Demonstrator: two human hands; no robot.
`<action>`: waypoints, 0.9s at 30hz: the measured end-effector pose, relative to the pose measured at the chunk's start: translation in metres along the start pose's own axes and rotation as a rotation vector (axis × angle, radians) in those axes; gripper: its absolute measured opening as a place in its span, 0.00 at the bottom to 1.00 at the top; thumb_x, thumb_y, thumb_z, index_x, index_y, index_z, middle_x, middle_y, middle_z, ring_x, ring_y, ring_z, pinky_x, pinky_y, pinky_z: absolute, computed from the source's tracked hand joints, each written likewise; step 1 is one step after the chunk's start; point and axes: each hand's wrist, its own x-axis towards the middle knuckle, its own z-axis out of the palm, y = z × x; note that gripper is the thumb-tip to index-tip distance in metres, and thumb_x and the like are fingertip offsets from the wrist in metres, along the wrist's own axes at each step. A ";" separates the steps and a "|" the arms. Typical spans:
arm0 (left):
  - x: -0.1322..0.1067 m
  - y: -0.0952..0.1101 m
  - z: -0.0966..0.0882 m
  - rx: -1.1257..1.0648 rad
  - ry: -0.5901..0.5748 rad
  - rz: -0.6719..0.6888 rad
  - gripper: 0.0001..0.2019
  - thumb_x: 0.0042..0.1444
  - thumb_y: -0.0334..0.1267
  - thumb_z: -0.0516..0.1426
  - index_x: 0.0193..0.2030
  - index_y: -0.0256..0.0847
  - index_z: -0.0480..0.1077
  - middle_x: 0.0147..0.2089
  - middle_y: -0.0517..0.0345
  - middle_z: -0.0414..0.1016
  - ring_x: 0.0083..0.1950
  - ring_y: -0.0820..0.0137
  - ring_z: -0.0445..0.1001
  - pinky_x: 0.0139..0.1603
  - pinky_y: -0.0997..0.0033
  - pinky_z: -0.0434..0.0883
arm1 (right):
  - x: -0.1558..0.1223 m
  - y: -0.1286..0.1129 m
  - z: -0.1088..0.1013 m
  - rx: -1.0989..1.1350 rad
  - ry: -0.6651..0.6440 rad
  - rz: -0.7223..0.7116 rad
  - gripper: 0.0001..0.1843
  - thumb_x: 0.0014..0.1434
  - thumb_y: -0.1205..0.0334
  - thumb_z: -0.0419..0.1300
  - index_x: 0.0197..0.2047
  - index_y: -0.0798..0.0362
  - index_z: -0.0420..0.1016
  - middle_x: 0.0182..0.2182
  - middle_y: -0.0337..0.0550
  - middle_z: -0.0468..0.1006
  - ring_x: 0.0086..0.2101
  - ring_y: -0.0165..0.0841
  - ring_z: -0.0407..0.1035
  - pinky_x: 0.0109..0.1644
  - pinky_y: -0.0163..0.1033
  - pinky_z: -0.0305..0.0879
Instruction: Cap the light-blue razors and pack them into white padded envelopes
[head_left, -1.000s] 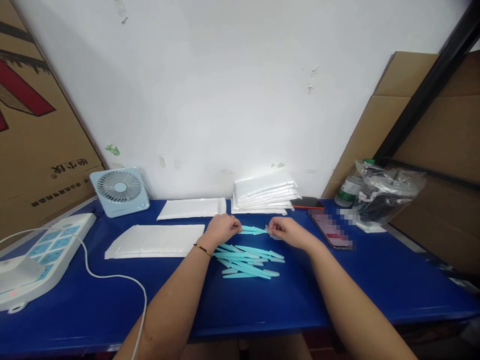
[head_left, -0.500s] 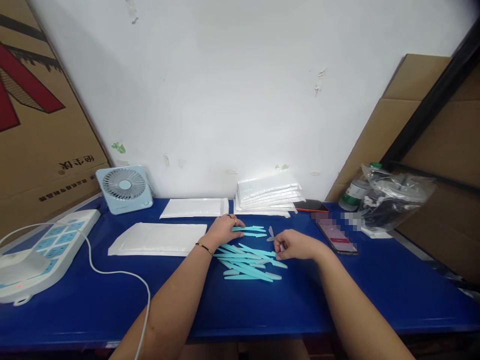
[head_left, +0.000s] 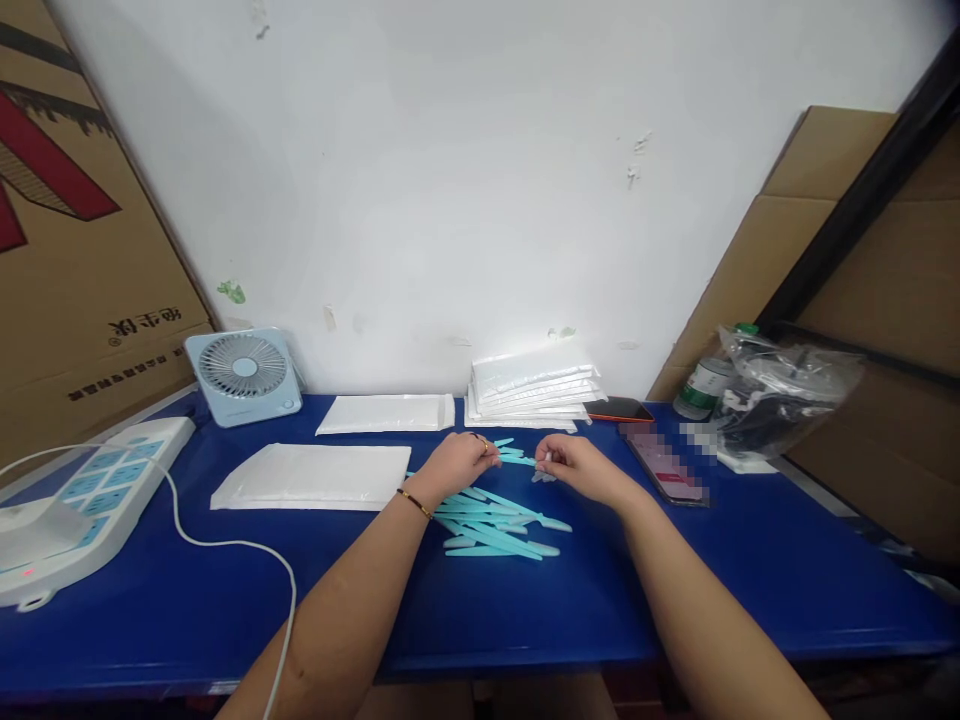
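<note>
Turquoise stick (head_left: pixel 517 461): it is held near the middle of the desk (head_left: pixel 540 620), nearly level, its ends at 9 and 3 o'clock. Taking it as the clock's centre, with the wall (head_left: pixel 480 200) at 12, the left hand (head_left: pixel 454 465) pinches the 9 o'clock end and the right hand (head_left: pixel 579 468) the 3 o'clock end, fingers pressed together on both. More sticks (head_left: pixel 505 442) lie just beyond it, and small clear pieces (head_left: pixel 543 478) sit under the right fingers. At 6 to 7 o'clock is a loose pile of sticks (head_left: pixel 495 535), between the forearms; blue desktop runs from there to the front edge. White envelopes lie at 9 (head_left: pixel 315 478) and 10 (head_left: pixel 384 413), with a stack of envelopes (head_left: pixel 529 385) at 12, close to the wall. A phone (head_left: pixel 670 472) lies near 3; open desktop stretches from it towards 4. A bottle (head_left: pixel 703 388) and a plastic bag (head_left: pixel 787 400) stand about 2, near the desk's right edge. A fan (head_left: pixel 244 372) stands towards 10, a power strip (head_left: pixel 127 465) at 9 by the left edge.
</note>
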 end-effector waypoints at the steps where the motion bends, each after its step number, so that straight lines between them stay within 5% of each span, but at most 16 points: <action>1: 0.000 -0.004 0.000 0.028 0.017 -0.038 0.17 0.63 0.44 0.47 0.35 0.43 0.75 0.37 0.58 0.77 0.42 0.68 0.72 0.43 0.72 0.64 | 0.001 0.004 -0.001 -0.013 0.011 0.013 0.09 0.55 0.57 0.57 0.33 0.54 0.72 0.24 0.38 0.72 0.25 0.28 0.64 0.28 0.31 0.57; 7: -0.002 -0.021 0.003 0.086 0.081 -0.229 0.11 0.58 0.45 0.52 0.44 0.50 0.73 0.43 0.58 0.74 0.48 0.64 0.69 0.46 0.67 0.64 | -0.002 0.014 -0.012 -0.076 0.023 0.092 0.10 0.50 0.57 0.62 0.33 0.55 0.74 0.23 0.39 0.72 0.24 0.29 0.64 0.28 0.32 0.56; 12: -0.004 -0.017 0.002 0.014 0.104 -0.209 0.14 0.54 0.44 0.56 0.47 0.46 0.71 0.44 0.57 0.72 0.47 0.64 0.69 0.47 0.67 0.65 | -0.012 -0.003 -0.010 -0.050 -0.442 0.068 0.14 0.41 0.54 0.68 0.29 0.54 0.75 0.21 0.38 0.72 0.23 0.29 0.64 0.24 0.32 0.55; 14: -0.004 -0.010 -0.001 -0.038 0.114 -0.171 0.14 0.55 0.45 0.55 0.46 0.45 0.71 0.44 0.56 0.72 0.47 0.65 0.69 0.47 0.68 0.65 | -0.012 -0.008 -0.005 -0.102 -0.487 0.052 0.12 0.41 0.56 0.68 0.26 0.54 0.75 0.20 0.37 0.71 0.22 0.28 0.63 0.24 0.32 0.54; 21: -0.004 0.020 -0.007 -0.070 -0.078 0.064 0.16 0.63 0.46 0.47 0.38 0.45 0.73 0.36 0.62 0.77 0.39 0.71 0.72 0.43 0.72 0.62 | -0.008 -0.013 -0.001 -0.025 -0.182 -0.009 0.08 0.52 0.57 0.60 0.31 0.54 0.72 0.23 0.37 0.71 0.25 0.28 0.63 0.27 0.31 0.56; 27: -0.002 -0.006 -0.007 0.074 -0.004 -0.095 0.17 0.63 0.41 0.45 0.33 0.43 0.74 0.39 0.59 0.77 0.42 0.68 0.72 0.44 0.69 0.61 | -0.001 0.010 -0.009 -0.080 -0.001 0.074 0.08 0.54 0.57 0.58 0.31 0.54 0.72 0.23 0.39 0.72 0.25 0.29 0.65 0.28 0.32 0.57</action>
